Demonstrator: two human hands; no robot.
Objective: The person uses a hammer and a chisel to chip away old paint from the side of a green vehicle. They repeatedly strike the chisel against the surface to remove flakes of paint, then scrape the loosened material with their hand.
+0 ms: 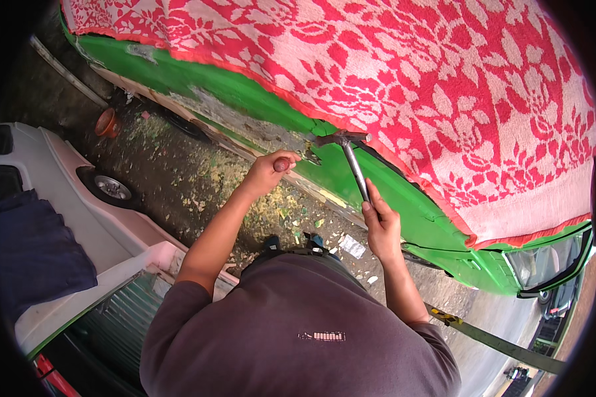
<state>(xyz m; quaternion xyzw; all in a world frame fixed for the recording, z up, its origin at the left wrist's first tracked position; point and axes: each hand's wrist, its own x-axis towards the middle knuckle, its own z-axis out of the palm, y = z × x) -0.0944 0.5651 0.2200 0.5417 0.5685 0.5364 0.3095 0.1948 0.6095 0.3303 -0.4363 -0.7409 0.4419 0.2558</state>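
My right hand [383,226] grips the dark lower handle of a metal hammer [353,166]. The hammer's head is raised in front of the green car body panel [337,164], near the towel's hem. Closed around a tool with a rounded reddish-brown handle end [281,165], my left hand [265,176] is beside the panel's lower part. The far end of that tool is hidden, so its kind cannot be told. Between the hands and just above them, the panel has a rough, jagged patch of bare metal [310,149]; scraped grey filler [238,121] stretches leftward from it.
A red and pink floral towel [377,74] covers the car's upper side. Paint flakes [258,208] litter the ground. Behind me on the left stands a pale car [79,198] with a dark cloth [35,253] on it. An orange pot [107,123] and a post [501,342] are also near.
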